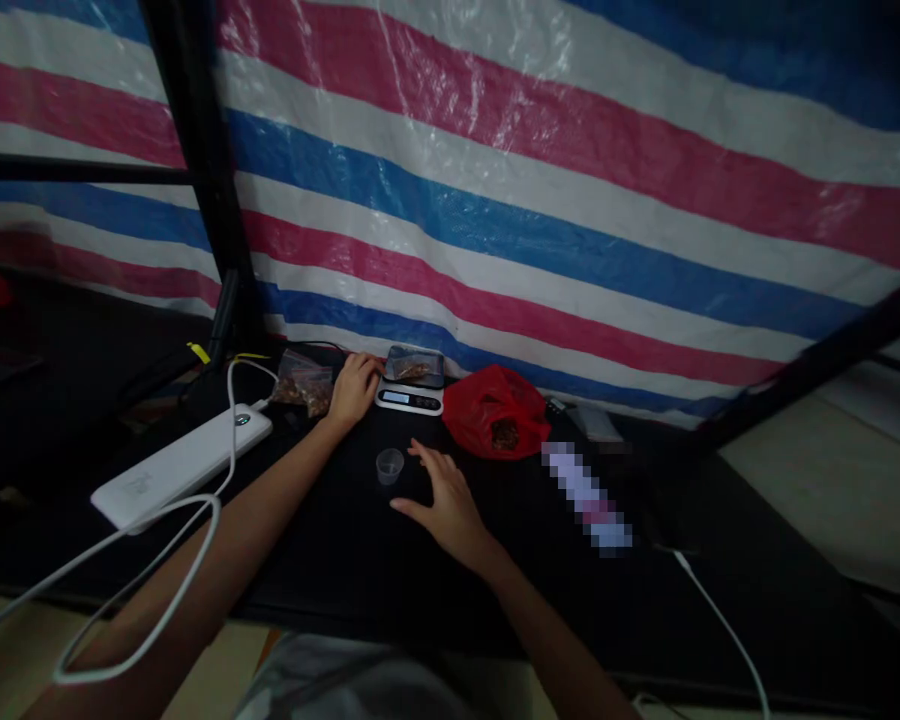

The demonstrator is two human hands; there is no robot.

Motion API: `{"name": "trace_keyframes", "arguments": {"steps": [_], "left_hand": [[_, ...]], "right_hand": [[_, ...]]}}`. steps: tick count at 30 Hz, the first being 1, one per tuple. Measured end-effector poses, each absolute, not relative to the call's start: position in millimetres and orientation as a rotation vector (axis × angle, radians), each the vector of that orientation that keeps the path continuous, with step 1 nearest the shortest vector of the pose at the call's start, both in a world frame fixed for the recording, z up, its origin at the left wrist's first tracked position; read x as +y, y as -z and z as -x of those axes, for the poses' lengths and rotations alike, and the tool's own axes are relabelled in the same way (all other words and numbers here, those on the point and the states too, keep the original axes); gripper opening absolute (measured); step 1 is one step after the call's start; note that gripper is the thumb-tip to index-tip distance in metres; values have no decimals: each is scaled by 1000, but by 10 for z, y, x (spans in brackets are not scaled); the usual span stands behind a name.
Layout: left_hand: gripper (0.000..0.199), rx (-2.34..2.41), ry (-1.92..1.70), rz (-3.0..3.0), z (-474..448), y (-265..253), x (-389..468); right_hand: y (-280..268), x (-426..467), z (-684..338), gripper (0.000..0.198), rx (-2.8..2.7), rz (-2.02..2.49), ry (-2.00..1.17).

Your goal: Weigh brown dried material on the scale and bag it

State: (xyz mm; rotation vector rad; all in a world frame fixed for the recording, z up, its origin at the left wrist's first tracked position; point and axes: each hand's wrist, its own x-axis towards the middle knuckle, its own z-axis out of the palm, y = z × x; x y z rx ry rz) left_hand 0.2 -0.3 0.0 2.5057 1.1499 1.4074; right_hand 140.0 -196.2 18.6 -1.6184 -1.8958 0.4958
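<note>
A small clear plastic cup (389, 466) stands upright, mouth up, on the black table (330, 560). The right hand (446, 505) hovers beside it, fingers spread. The left hand (354, 388), fingers loosely curled, rests beside a digital scale (410, 397).

Single head-worn view, looking forward and steeply down from above the person's lap. Both forearms enter from the bottom edge and run away from the lens, so the left hand (354, 388) and the right hand (444, 503) sit near the centre of the frame, at arm's reach. Just beyond the left hand stands a small scale (409, 397); past both hands a striped tarpaulin (570, 200) fills the upper half, closing the view. The black tabletop (360, 560) spreads under and to either side of the hands. Wide-angle bending curves straight edges towards the frame's borders. No second view shares this scene.
</note>
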Motion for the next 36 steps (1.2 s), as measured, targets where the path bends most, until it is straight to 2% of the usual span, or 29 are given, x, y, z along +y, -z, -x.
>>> {"name": "trace_keyframes", "arguments": {"steps": [5,7,10,11,12,17,20,23,27,29,32,36], "left_hand": [[19,1117,-1377,-2547,-35,-20,-55],[19,1091,-1353,-2574,-67,-32,-90],[19,1023,-1296,-2647,-125,-41,-138],[19,999,-1270,-2677,-142,-40,-149],[19,980,-1244,-2704,-155,-38,-156],[20,973,-1206,-2738,-139,-64,-174],[20,1081,-1258,-2688,-131,-152,-259],[28,1188,-1223,-2588,-237,-244,-468],[52,1169,-783,-2516,-593,-242,-868],[60,1161,-567,-2531,-801,-199,-1032],[64,1197,-463,-2527,-1059,-141,-1127],[54,1278,-485,-2464,-1272,-105,-1001]], "right_hand": [[-14,-1827,-1333,27,-1891,1645,-471],[-43,-1811,-1347,33,-1904,1628,-471],[-74,-1805,-1336,70,-1953,1591,-527],[-70,-1801,-1308,76,-1979,1565,-546],[-58,-1793,-1267,74,-2004,1533,-556],[-34,-1766,-1057,37,-1978,1466,-483],[-231,-1872,-1239,38,-1963,1453,-376],[-581,-2044,-1779,37,-1890,1541,-26],[-926,-2103,-2650,34,-1878,1841,366],[-949,-2005,-2926,33,-1975,1972,460],[-852,-1729,-3019,30,-2188,2073,546],[-702,-1318,-2811,21,-2443,2100,547]]}}
